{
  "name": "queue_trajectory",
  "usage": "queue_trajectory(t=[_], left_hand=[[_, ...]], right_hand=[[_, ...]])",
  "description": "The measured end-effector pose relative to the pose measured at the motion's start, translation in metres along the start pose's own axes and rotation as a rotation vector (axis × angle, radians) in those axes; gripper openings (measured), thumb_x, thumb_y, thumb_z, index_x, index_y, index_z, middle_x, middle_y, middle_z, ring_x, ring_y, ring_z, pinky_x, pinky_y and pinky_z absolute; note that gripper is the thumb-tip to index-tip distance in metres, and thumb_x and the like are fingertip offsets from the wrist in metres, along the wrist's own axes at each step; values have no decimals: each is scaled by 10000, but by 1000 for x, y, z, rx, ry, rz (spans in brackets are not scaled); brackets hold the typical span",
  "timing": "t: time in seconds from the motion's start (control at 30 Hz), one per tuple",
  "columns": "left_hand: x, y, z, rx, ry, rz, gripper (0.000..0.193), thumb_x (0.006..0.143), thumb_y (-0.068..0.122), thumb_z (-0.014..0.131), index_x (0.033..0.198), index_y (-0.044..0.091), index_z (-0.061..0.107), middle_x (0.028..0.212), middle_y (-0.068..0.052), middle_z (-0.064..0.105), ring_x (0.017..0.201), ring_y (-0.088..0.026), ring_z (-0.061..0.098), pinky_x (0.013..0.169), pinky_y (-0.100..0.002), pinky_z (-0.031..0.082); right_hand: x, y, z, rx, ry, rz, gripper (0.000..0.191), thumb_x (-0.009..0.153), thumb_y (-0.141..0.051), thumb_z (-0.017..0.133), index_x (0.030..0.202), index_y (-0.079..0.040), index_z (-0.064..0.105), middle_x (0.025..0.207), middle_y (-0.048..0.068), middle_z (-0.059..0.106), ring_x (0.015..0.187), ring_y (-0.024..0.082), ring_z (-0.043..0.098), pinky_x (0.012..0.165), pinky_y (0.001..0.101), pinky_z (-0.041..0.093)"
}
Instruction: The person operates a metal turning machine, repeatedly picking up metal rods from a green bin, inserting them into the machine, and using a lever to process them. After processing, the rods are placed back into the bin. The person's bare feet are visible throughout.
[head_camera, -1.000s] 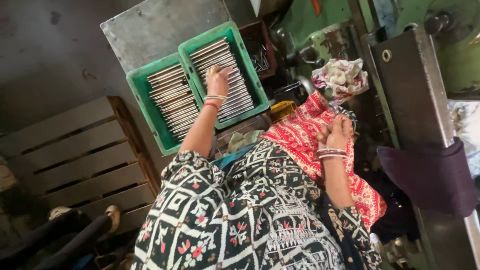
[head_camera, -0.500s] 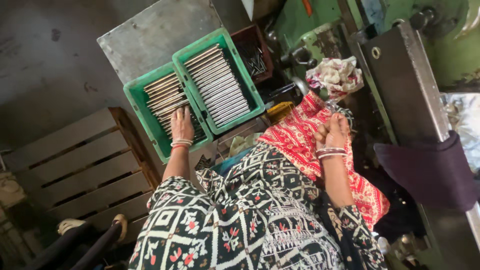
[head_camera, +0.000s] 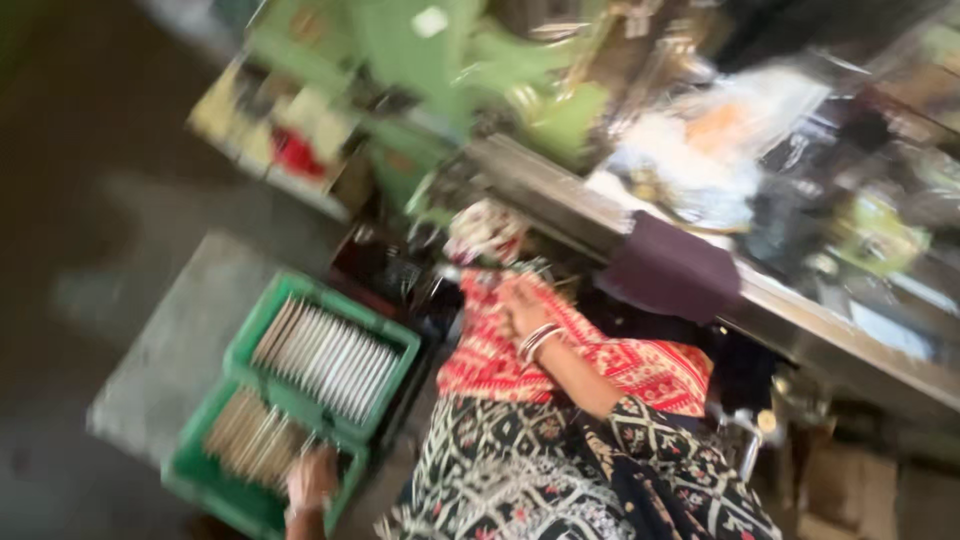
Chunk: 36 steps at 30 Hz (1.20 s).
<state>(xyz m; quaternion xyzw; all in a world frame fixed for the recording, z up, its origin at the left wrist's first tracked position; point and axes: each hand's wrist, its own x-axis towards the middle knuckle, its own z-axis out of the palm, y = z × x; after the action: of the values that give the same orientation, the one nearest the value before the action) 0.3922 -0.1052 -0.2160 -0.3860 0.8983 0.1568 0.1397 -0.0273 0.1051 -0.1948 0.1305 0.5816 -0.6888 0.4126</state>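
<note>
The picture is blurred by motion. My left hand (head_camera: 312, 480) reaches into the nearer of two green plastic crates (head_camera: 200, 482), at the edge of a row of thin metal strips (head_camera: 250, 440). The farther crate (head_camera: 402, 338) holds a second row of strips (head_camera: 325, 355). My right hand (head_camera: 520, 305), with bangles on the wrist, rests on a red patterned cloth (head_camera: 640, 365) over my lap. The blur hides the fingers of both hands.
The crates sit on a grey slab (head_camera: 170, 340). A green machine (head_camera: 430, 70) stands beyond them. A long metal bench (head_camera: 600, 215) carries a dark purple cloth (head_camera: 670, 270) and clutter. A crumpled patterned rag (head_camera: 485, 230) lies by the bench.
My left hand moved from the farther crate to the nearer one. The view has swung round and up, so the crates sit lower left and the machine fills the top. My right hand stayed on the cloth.
</note>
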Motion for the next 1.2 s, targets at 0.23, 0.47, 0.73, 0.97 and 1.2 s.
queue_trajectory(t=[0.23,0.47,0.73,0.97,1.2], left_hand=[[126,94,-67,-219,150,-256,242,905,221,534,1132,193,612,792,-76,667,694,-234,591,594,-392,460],[165,172,-114,-1272,110,-5,453,892,126,515,1341,180,525,728,-26,599,534,-116,464,442,-282,343],[138,356,-89,-1435,-537,274,519,977,121,542,1473,199,409,674,-41,565,412,-64,397,345,-216,275],[115,379,-120,-1612,-766,217,490,987,120,498,1442,266,391,744,-44,516,429,-62,341,357,-205,259],[104,401,-113,-1615,-628,231,343,977,182,582,1312,210,509,681,7,475,454,-57,356,365,-208,276]], right_hand=[[-10,-2,-1,98,-130,57,154,1005,-379,629,1034,-241,568,640,-16,449,471,114,448,381,260,346],[-3,-21,-5,378,-269,130,192,1061,-336,575,982,-163,553,652,-19,420,467,97,337,398,249,252],[-21,-18,-24,462,-286,51,243,1063,-364,528,952,-152,565,594,-21,467,402,72,293,358,236,179],[-54,-45,-60,40,-57,-472,206,1092,-319,551,962,-160,556,585,-33,440,413,90,366,352,260,246],[-82,-75,-77,-489,104,-1097,218,1129,-307,531,992,-138,544,666,-34,453,518,111,417,432,292,325]])
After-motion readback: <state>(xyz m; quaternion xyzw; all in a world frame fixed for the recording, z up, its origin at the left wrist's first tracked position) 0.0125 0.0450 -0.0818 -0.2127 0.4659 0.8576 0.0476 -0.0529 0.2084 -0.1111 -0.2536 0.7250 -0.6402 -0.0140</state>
